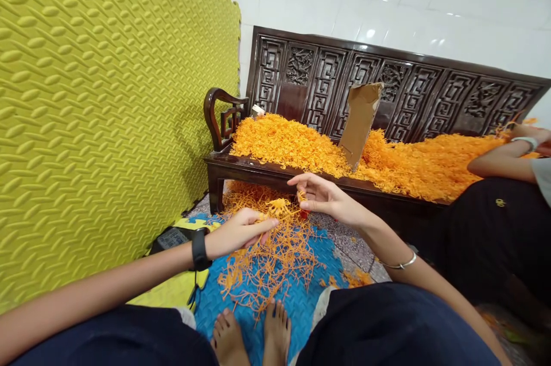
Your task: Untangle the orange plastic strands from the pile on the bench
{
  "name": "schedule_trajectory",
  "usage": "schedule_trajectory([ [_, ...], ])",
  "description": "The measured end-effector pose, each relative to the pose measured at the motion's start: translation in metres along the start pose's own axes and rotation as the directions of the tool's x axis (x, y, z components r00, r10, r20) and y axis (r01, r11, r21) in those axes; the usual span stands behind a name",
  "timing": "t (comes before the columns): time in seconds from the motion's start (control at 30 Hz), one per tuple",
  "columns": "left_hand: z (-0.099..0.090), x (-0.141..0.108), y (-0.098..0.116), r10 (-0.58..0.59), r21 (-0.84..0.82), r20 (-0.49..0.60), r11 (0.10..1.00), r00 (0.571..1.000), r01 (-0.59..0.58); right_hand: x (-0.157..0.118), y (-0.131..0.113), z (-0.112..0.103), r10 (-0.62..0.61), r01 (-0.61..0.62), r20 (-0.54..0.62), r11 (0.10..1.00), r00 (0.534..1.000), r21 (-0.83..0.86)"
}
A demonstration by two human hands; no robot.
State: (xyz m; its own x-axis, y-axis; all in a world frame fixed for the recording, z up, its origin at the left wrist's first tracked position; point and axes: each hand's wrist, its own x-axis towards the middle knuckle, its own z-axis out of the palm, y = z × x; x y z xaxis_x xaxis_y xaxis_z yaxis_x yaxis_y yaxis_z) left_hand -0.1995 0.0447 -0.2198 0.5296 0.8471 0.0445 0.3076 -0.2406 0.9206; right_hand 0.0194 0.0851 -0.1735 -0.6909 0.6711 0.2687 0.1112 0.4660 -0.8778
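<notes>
My left hand, a black band on its wrist, is closed with thumb and fingers pinched together. An orange stringy plastic piece with many thin prongs stands out from its fingertips. My right hand is just to the right, its fingers curled round a small orange bit. Whether that bit is joined to the piece in my left hand is unclear. Beneath both hands lies a loose heap of thin orange strands on a blue foam mat.
A dark carved wooden bench bears a long mound of orange pieces, with an upright cardboard sheet in it. A yellow foam mat wall rises at left. Another person's hand is at the right, over the mound.
</notes>
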Motion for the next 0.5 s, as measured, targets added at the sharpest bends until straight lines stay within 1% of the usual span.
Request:
schedule_trajectory([
  [0.07,-0.003,-0.001,0.001,0.001,0.005,0.009,1.000,1.000,-0.001,-0.001,-0.001,-0.001,-0.017,0.017,0.014,0.998,1.000,-0.063],
  [0.13,-0.007,-0.003,0.002,0.011,0.015,0.001,1.000,1.000,-0.011,-0.001,-0.002,-0.003,-0.031,0.030,-0.021,0.997,0.999,-0.067],
  [0.2,-0.010,-0.005,0.004,0.032,0.027,-0.013,0.999,0.999,-0.032,-0.002,0.000,-0.006,0.006,-0.008,-0.079,1.000,0.997,-0.026],
  [0.27,-0.011,-0.005,0.006,0.058,0.024,-0.029,0.998,0.998,-0.058,-0.002,0.002,-0.007,0.052,-0.050,-0.162,0.999,0.985,0.015],
  [0.33,-0.010,-0.004,0.008,0.082,0.010,-0.057,0.997,0.995,-0.082,-0.003,0.005,-0.006,0.041,-0.030,-0.287,0.999,0.957,0.043],
  [0.43,-0.005,0.001,0.013,0.103,-0.008,-0.126,0.995,0.987,-0.104,0.001,0.009,0.000,-0.020,0.050,-0.457,0.997,0.889,0.054],
  [0.5,-0.001,0.003,0.019,0.115,-0.020,-0.155,0.993,0.981,-0.120,0.006,0.010,0.004,-0.048,0.087,-0.538,0.995,0.841,0.046],
])
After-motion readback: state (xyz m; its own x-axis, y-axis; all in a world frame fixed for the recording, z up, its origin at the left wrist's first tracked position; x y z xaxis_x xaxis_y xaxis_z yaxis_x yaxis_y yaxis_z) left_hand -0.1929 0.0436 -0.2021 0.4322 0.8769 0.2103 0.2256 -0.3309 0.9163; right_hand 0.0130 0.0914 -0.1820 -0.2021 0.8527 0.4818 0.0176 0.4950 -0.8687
